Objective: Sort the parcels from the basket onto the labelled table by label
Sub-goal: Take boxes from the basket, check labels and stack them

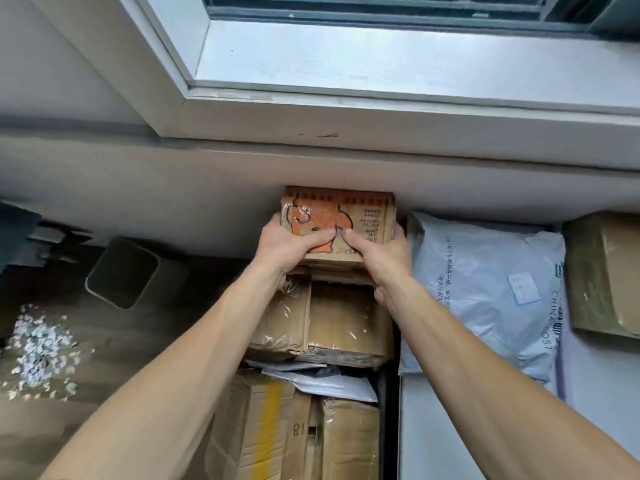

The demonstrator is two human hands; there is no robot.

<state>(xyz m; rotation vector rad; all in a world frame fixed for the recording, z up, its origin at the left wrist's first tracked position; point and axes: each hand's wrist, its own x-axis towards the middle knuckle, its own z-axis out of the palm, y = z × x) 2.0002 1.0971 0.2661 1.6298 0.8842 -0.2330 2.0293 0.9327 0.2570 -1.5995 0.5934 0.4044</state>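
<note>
wall (173, 188) behind, grey mailer (485, 289) right

Both hands, left hand (287, 245) and right hand (379, 252), grip a brown carton with an orange cartoon print (341, 216) by its sides, thumbs on top, above taped cardboard boxes (325, 320), beside a grey mailer bag (485, 282) apparently lying on a white table (450, 427).

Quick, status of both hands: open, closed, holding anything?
Left hand: grips the orange-printed box on its left side, thumb on top.
Right hand: grips the same box on its right side.
</note>
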